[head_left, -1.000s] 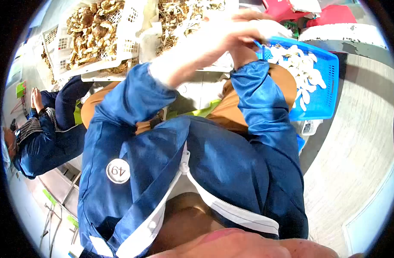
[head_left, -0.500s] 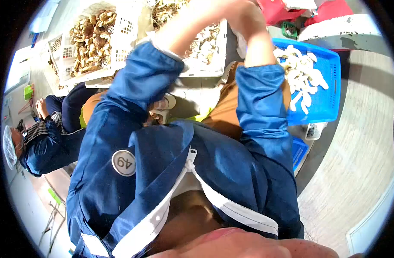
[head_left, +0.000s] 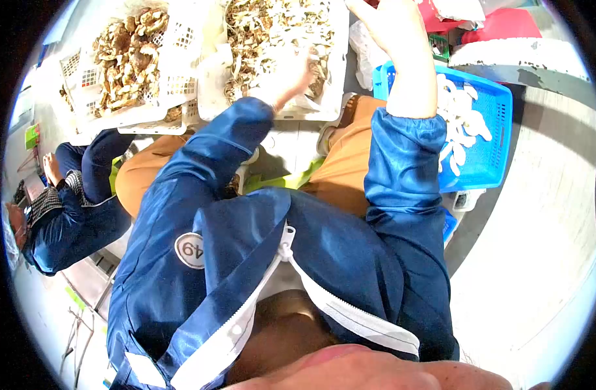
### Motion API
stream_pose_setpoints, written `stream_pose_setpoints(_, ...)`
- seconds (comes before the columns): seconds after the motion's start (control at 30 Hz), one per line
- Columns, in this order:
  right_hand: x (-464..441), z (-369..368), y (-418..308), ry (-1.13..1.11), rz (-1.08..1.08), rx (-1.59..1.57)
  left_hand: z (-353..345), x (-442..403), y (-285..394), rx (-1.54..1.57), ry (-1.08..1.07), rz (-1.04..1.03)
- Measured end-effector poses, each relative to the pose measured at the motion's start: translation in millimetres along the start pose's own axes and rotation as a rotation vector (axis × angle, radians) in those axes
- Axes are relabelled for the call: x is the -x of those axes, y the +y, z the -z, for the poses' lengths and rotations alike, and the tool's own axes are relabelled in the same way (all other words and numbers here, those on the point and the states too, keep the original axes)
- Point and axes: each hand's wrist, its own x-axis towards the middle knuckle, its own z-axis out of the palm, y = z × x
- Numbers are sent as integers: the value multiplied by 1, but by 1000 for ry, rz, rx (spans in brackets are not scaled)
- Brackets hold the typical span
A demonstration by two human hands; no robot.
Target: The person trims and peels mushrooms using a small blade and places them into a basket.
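Note:
My left hand (head_left: pixel 301 77) is over the near part of a white crate (head_left: pixel 340 71) filled with mushroom trimmings (head_left: pixel 259 29). Strong light washes out its fingers, so I cannot tell whether it holds anything. At the top edge my right hand (head_left: pixel 397 26) is raised between that crate and a blue basket (head_left: pixel 503 153). Its thumb side points up and left, while the fingers are cut off by the frame. Pale, cleaned-looking mushroom pieces (head_left: pixel 463 120) lie in the blue basket, partly behind my right forearm.
Brown mushrooms (head_left: pixel 132 58) fill another white crate (head_left: pixel 181 39) on the left. A co-worker in a blue jacket (head_left: pixel 77 227) sits at the far left. A clear plastic bag (head_left: pixel 365 52) lies beside the crate; red items (head_left: pixel 506 25) stand at upper right.
My hands, together near the top half a second ago, are now apart. The left has come down over the trimmings crate; the right stays high, slightly farther right.

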Motion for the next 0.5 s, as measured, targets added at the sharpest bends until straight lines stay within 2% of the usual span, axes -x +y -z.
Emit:
stream_pose_setpoints(0.13,-3,-9,-1,1,19,21,-17,-35,11,197,-116,-195)
stream_pose_setpoints(0.23,-6,-7,-5,-25,8,22,-2,-16,2,339,-311,-102)
stream_pose_setpoints(0.27,-8,-6,-5,-23,7,11,-16,-5,-19,267,-390,-101)
stream_pose_setpoints(0.3,-8,-7,-5,-25,1,-2,-1,14,-18,223,-485,-126)
stream_pose_setpoints(0.37,-9,-10,-7,-44,-36,17,-8,38,-39,562,-550,-159)
stream_pose_setpoints(0.43,-10,-15,-9,-55,1,-11,25,51,-11,1019,-738,258)
stream_pose_setpoints(0.47,-9,-16,-10,-87,0,-20,21,55,-17,1026,-763,299)
stream_pose_setpoints(0.5,-9,-16,-12,-112,3,-26,44,53,-6,890,-812,305)
